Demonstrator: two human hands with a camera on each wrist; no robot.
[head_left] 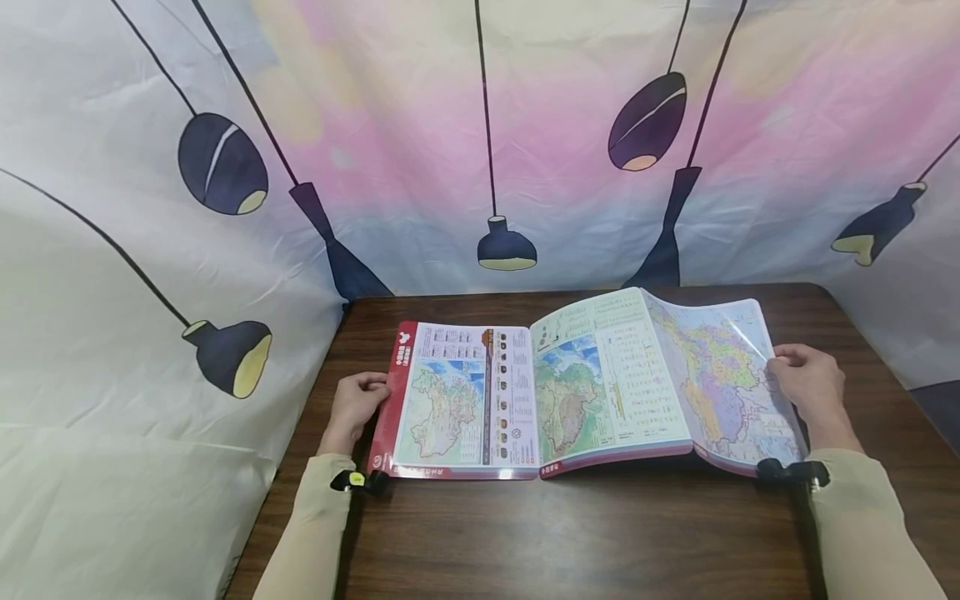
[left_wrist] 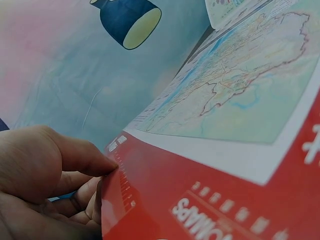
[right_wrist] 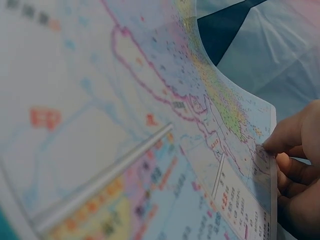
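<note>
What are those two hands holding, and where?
An open atlas. The left hand pinches its red left edge; the right hand pinches the outer edge of a lifted map page.

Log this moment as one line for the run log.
left hand: pinches red left edge of atlas | right hand: pinches lifted right page | atlas: open on table

Head view above, facing down, wrist views close, somewhat blurred, sharing atlas (head_left: 570, 392)
</note>
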